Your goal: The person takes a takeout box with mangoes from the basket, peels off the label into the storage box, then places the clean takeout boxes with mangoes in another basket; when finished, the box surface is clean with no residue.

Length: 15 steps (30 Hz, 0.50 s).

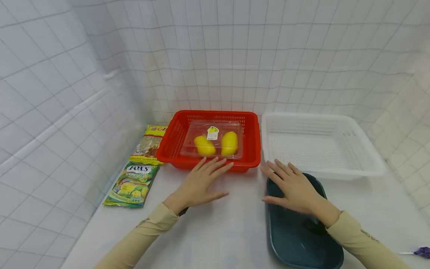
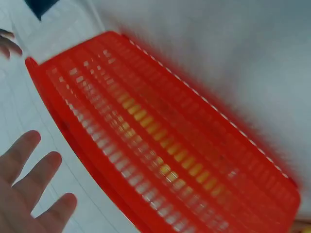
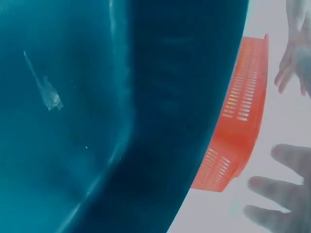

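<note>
In the head view my left hand (image 1: 199, 184) hovers with spread fingers in front of a red basket (image 1: 250, 149), holding nothing. Inside that basket lies a clear plastic box (image 1: 188, 144) with two yellow mangoes (image 1: 229, 143) and a white label (image 1: 212, 133). My right hand (image 1: 293, 188), its fingers also spread, is over the far end of a dark blue tub (image 1: 295, 239); it holds nothing. The left wrist view shows the slotted side of the red basket (image 2: 160, 141) beside my fingers (image 2: 41, 177). Blue tub wall (image 3: 165, 97) fills much of the right wrist view.
A white basket (image 1: 302, 149) stands behind the tub. Left of the red basket lie a green Fox's candy bag (image 1: 134, 185) and a yellow-edged food packet (image 1: 151, 144). A purple-wrapped lollipop (image 1: 422, 252) is at the right edge. White gridded sheeting (image 1: 218, 56) walls the back and sides.
</note>
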Each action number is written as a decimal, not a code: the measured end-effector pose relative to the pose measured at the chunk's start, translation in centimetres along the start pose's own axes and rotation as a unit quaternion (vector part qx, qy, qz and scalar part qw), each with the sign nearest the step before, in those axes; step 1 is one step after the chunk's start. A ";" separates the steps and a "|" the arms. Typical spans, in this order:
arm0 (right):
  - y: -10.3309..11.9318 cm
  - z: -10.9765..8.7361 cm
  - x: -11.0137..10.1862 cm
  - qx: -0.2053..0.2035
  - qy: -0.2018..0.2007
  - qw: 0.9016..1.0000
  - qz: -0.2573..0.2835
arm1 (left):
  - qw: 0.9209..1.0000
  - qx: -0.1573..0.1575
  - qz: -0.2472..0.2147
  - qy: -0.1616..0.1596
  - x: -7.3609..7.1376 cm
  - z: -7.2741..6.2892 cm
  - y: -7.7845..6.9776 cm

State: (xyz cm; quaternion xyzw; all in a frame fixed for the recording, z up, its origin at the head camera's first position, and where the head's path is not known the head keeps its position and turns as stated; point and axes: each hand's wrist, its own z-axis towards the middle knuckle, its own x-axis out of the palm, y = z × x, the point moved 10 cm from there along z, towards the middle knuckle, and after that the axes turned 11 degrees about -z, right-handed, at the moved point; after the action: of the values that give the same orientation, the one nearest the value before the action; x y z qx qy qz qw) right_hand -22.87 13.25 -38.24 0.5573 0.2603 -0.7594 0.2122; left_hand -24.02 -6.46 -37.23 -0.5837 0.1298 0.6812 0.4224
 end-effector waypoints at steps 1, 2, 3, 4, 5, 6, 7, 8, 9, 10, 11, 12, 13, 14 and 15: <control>0.0 0.0 -0.4 -0.003 -0.018 1.000 0.002 | 1.000 -0.002 -0.009 -0.025 -0.8 -0.1 0.5; 0.0 0.0 -0.9 -0.007 -0.040 0.999 0.006 | 0.998 -0.006 -0.019 -0.053 -1.8 -0.3 1.2; 0.0 0.1 -1.4 -0.012 -0.061 0.998 0.009 | 0.996 -0.016 -0.034 -0.086 -2.9 -0.6 2.0; 0.0 0.1 -1.8 -0.017 -0.082 0.996 0.012 | 0.992 -0.031 -0.048 -0.117 -4.0 -1.1 3.1; 0.1 0.2 -2.2 -0.022 -0.102 0.994 0.016 | 0.986 -0.049 -0.060 -0.147 -5.1 -1.5 4.5; 0.2 0.2 -2.6 -0.026 -0.118 0.992 0.021 | 0.979 -0.073 -0.075 -0.175 -6.2 -2.0 6.0; 0.2 0.3 -2.9 -0.029 -0.133 0.990 0.025 | 0.970 -0.101 -0.093 -0.199 -7.1 -2.6 7.7; 0.3 0.4 -3.2 -0.031 -0.145 0.989 0.029 | 0.961 -0.134 -0.109 -0.217 -7.9 -3.2 9.5; 0.3 0.6 -3.4 -0.033 -0.153 0.987 0.033 | 0.950 -0.168 -0.126 -0.231 -8.5 -3.8 11.4; 0.3 0.7 -3.5 -0.033 -0.159 0.986 0.038 | 0.939 -0.200 -0.145 -0.238 -9.0 -4.3 13.2; 0.4 1.0 -3.6 -0.033 -0.163 0.985 0.044 | 0.928 -0.232 -0.165 -0.242 -9.2 -4.8 15.0; 0.3 1.3 -3.7 -0.032 -0.166 0.984 0.050 | 0.916 -0.264 -0.183 -0.240 -9.2 -5.3 16.6; 0.3 1.6 -3.7 -0.030 -0.169 0.984 0.057 | 0.905 -0.293 -0.202 -0.233 -9.1 -5.7 18.1; 0.3 1.9 -3.7 -0.029 -0.171 0.983 0.064 | 0.894 -0.318 -0.219 -0.225 -8.9 -6.1 19.4; 0.3 2.3 -3.8 -0.029 -0.174 0.982 0.073 | 0.885 -0.335 -0.239 -0.217 -8.6 -6.3 20.5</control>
State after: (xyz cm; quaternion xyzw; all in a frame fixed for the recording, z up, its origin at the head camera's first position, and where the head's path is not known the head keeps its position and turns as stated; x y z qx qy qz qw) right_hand -23.29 11.68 -34.11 0.4274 0.1996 -0.8195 0.3255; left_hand -34.90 -26.82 -37.74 -0.5414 -0.3449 0.6721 0.3692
